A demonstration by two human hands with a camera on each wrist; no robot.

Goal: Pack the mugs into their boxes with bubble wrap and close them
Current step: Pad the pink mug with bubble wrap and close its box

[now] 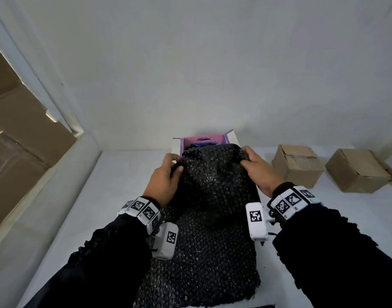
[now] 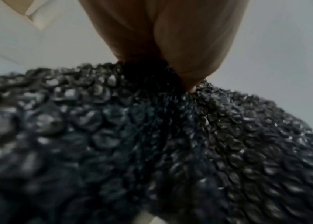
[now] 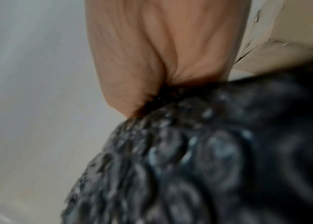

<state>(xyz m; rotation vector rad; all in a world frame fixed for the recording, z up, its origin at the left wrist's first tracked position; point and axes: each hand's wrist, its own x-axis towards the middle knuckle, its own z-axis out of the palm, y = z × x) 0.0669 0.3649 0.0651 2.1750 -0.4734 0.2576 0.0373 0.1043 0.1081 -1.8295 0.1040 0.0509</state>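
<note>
A long sheet of black bubble wrap [image 1: 212,207] runs from the table's near edge up over an open white box [image 1: 234,137] with a purple and pink inside. Something dark blue shows inside the box [image 1: 205,143]; I cannot tell if it is a mug. My left hand [image 1: 166,174] pinches the wrap's far left corner, thumb over the top. My right hand [image 1: 257,167] grips the far right corner. In the left wrist view the bubble wrap [image 2: 152,136] bunches between thumb and fingers; the right wrist view shows bubble wrap [image 3: 209,159] held the same way.
Two closed brown cardboard boxes [image 1: 298,166] [image 1: 358,171] stand on the white table [image 1: 115,181] at the right. A large flattened cardboard sheet [image 1: 19,134] leans at the far left. A pale wall rises behind the box.
</note>
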